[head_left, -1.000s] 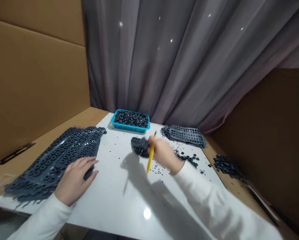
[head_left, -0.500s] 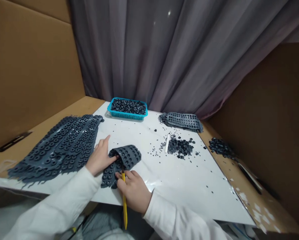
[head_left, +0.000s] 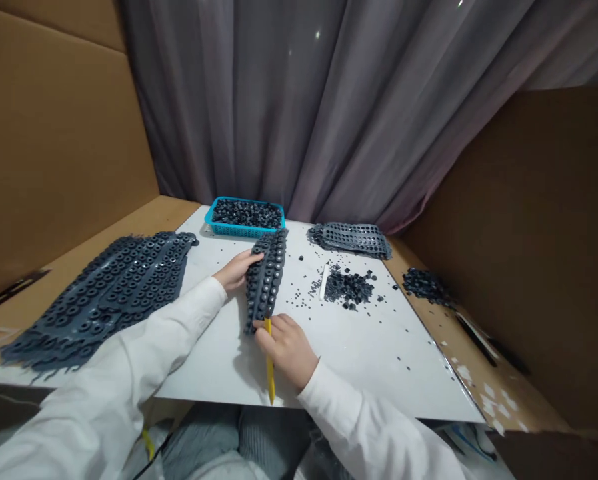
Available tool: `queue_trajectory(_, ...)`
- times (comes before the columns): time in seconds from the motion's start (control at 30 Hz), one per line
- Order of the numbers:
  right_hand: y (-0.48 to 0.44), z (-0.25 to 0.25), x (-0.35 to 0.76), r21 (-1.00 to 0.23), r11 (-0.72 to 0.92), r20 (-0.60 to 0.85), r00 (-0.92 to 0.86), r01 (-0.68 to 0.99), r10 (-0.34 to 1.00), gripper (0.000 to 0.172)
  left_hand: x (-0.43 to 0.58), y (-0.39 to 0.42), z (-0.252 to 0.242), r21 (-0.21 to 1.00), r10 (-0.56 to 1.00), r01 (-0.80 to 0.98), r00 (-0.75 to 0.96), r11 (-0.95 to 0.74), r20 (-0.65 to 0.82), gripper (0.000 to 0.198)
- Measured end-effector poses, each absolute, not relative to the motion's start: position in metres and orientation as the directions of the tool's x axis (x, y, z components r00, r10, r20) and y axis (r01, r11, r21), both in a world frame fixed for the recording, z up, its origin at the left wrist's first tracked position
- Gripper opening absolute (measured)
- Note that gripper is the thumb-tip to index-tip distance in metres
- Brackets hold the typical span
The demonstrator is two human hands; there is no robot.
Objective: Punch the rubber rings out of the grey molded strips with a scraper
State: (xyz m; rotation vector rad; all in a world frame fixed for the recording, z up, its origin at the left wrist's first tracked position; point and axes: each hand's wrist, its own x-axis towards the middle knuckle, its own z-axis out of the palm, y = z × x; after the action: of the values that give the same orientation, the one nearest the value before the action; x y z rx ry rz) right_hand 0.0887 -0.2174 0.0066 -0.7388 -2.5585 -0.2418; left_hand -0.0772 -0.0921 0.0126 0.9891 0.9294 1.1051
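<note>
A dark grey moulded rubber sheet [head_left: 265, 283] with rows of raised rings stands lifted and tilted above the white table. My left hand [head_left: 235, 270] grips its left edge near the upper part, thumb over the face. At the sheet's lower end, my right hand [head_left: 289, 351] is closed around a slim yellow-handled tool [head_left: 270, 370], whose handle points down toward me. The tool's working tip is hidden by the fingers and the sheet. Right fingertips also touch the sheet's bottom corner. To the left lies a spread of similar ringed sheets [head_left: 123, 287].
A turquoise basket [head_left: 239, 231] full of small black pieces stands at the back. More perforated sheets [head_left: 353, 239] lie at back right. Loose black pieces [head_left: 351, 287] are heaped beside a white strip [head_left: 323, 283]. Cardboard walls [head_left: 53, 133] and a grey curtain [head_left: 259, 107] enclose the table.
The sheet, folded over on the table before, is now raised and stretched out lengthwise. My left hand has moved forward and right with it; my right hand has shifted slightly right, still holding the yellow-handled tool.
</note>
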Motion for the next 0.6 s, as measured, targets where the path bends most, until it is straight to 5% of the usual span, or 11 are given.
queue_trajectory(0.13,-0.205,-0.005,0.099,0.085,0.812,0.366,-0.776,0.577,0.513,0.009,-0.073,-0.073,-0.010,0.950,0.976,-0.259,0.173,0.172,-0.130,0.038)
queue_trajectory(0.23,-0.203,-0.019,0.097,0.011,0.803,0.332,-0.760,0.596,0.559,0.006,-0.077,-0.064,-0.022,0.958,0.982,-0.250,0.160,0.139,-0.100,0.059)
queue_trajectory(0.37,-0.209,-0.022,0.098,-0.303,0.766,0.364,-0.674,0.567,0.643,0.002,-0.088,-0.054,-0.024,0.982,0.977,-0.185,0.213,0.047,-0.007,0.082)
queue_trajectory(0.47,-0.212,-0.016,0.109,-0.662,0.608,0.371,-0.514,0.439,0.774,0.009,-0.094,-0.056,-0.017,0.989,0.990,0.113,0.107,-0.099,0.087,0.081)
queue_trajectory(0.53,-0.211,-0.013,0.117,-0.864,0.396,0.310,-0.293,0.310,0.905,0.018,-0.094,-0.068,-0.008,0.880,0.973,0.418,0.052,-0.224,0.224,0.074)
queue_trajectory(0.6,-0.208,-0.014,0.124,-0.960,0.226,0.211,-0.098,0.168,0.972,0.029,-0.091,-0.089,0.005,0.683,0.916,0.612,0.224,-0.399,0.334,0.055)
